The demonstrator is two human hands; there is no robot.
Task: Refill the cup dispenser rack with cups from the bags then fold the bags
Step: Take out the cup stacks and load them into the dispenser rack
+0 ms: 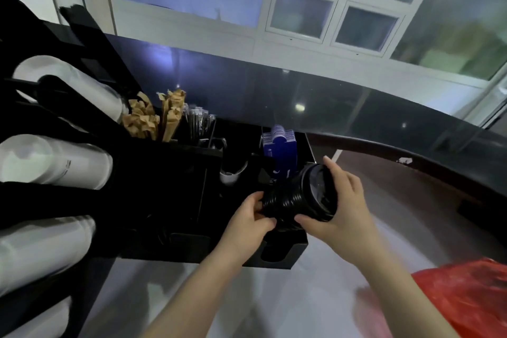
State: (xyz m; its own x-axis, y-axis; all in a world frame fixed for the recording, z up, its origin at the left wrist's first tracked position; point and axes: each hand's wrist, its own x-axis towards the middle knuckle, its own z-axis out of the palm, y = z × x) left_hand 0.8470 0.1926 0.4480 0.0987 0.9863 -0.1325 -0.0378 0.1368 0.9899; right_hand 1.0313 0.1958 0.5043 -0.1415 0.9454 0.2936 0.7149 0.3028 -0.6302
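Sideways, the ribbed black lid stack [299, 200] looks glossy, dark

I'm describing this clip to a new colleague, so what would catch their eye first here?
First, both hands at centre: the left hand and right hand grip a stack of black lids over the black organizer. Next, the white cup stacks lying in the black rack on the left. Then the red bag at bottom right.
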